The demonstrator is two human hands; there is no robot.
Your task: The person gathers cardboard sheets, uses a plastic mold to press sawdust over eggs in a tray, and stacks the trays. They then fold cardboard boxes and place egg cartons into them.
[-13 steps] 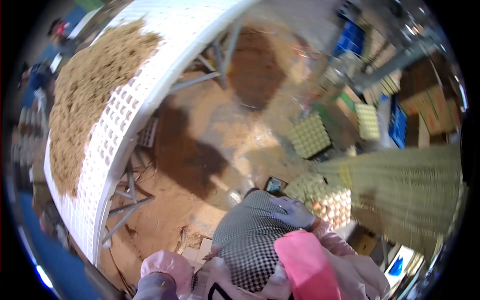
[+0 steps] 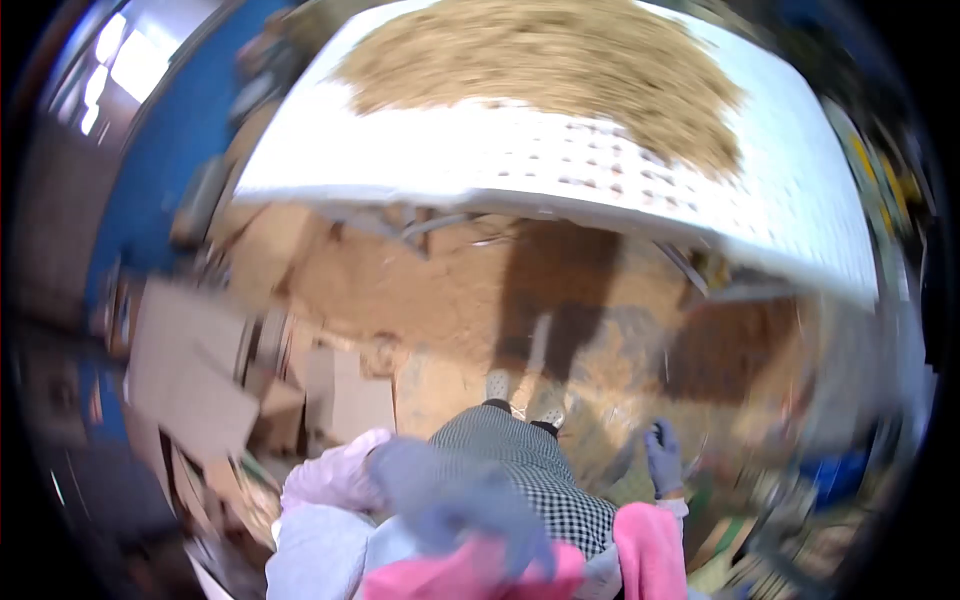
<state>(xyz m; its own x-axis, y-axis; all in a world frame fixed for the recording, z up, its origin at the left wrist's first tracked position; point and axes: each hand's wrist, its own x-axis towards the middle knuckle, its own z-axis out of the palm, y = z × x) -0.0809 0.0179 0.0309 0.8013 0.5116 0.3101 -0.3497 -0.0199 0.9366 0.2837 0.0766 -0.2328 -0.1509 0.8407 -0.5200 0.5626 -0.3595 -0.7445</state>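
My left hand [image 2: 455, 500], in a grey-blue glove, is in front of my body, over the checkered apron [image 2: 500, 455] and pink cloth. It is smeared by motion, so its fingers and anything in them cannot be made out. My right hand [image 2: 664, 460], also gloved, hangs out to the right over the floor, its fingers loosely bent and apart; a small dark patch shows between them. Neither hand reaches the white table [image 2: 400, 155], whose holed surface carries a wide heap of brown, crumbly material [image 2: 560, 60].
Cardboard boxes [image 2: 190, 365] and flaps lie at the left. Table legs [image 2: 425, 230] stand under the near table edge. A blue crate [image 2: 835, 478] and clutter are at the lower right. My shoes [image 2: 497, 385] rest on the dusty brown floor [image 2: 440, 290].
The view has swung left, bringing the table across the top and the boxes into sight. My right hand has left the apron and hangs at the side; my left hand has come into view, blurred.
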